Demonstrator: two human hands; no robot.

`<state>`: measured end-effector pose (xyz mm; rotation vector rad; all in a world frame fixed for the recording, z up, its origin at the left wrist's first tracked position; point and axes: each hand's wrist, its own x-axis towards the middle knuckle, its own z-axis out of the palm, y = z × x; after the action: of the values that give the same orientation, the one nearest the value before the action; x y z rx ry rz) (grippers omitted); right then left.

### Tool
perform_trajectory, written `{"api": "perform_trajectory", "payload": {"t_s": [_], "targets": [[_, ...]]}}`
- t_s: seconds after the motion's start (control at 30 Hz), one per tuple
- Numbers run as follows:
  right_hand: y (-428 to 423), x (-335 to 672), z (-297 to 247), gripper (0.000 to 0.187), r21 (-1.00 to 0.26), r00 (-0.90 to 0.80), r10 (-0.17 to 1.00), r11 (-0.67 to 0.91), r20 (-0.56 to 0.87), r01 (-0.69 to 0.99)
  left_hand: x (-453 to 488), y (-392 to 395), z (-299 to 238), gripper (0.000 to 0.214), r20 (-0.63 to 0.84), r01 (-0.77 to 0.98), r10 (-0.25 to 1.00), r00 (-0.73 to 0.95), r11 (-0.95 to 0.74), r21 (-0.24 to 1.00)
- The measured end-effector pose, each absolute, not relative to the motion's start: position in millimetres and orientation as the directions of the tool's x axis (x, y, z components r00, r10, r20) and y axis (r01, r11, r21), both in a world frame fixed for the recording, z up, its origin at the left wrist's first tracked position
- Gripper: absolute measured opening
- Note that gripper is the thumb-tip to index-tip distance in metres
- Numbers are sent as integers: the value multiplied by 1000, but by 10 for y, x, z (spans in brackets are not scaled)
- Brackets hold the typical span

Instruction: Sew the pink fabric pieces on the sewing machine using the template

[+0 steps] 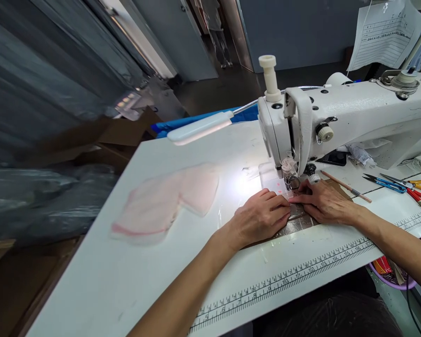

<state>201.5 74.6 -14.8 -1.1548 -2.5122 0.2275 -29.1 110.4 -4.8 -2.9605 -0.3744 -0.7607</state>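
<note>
Carefully, you're steadying pale cloth [281, 188] | seemingly soft, light; best held edgewise | left hand [263, 216], right hand [321, 202]: pinching, can't tell

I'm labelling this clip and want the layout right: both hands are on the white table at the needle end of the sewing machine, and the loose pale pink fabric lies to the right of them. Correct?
Not quite: the pale pink fabric lies to the left of the hands, as the head view shows. The left hand and right hand are indeed on the white table at the needle end of the sewing machine.
</note>
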Motion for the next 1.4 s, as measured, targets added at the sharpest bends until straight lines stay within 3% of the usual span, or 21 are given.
{"api": "perform_trajectory", "payload": {"t_s": [0.5, 0.63, 0.8, 1.23, 1.4], "targets": [[734, 1918, -137, 39, -218, -530, 831, 556, 168, 802, -321, 1070, 3, 26, 335, 332, 321, 886, -943, 25], [728, 1929, -141, 36, -252, -533, 829, 560, 172, 789, -325, 1073, -5, 28, 298, 362, 350, 888, -932, 13], [697, 1934, -107, 35, -310, -559, 803, 595, 204, 741, -327, 1079, -19, 29, 308, 382, 369, 877, -924, 19], [690, 1887, -103, 38, -149, -555, 796, 596, 244, 789, -352, 1161, -66, 37, 334, 409, 404, 851, -911, 60], [697, 1890, -93, 37, -197, -535, 812, 578, 234, 792, -353, 1185, -45, 39, 315, 429, 430, 846, -900, 77]]}}
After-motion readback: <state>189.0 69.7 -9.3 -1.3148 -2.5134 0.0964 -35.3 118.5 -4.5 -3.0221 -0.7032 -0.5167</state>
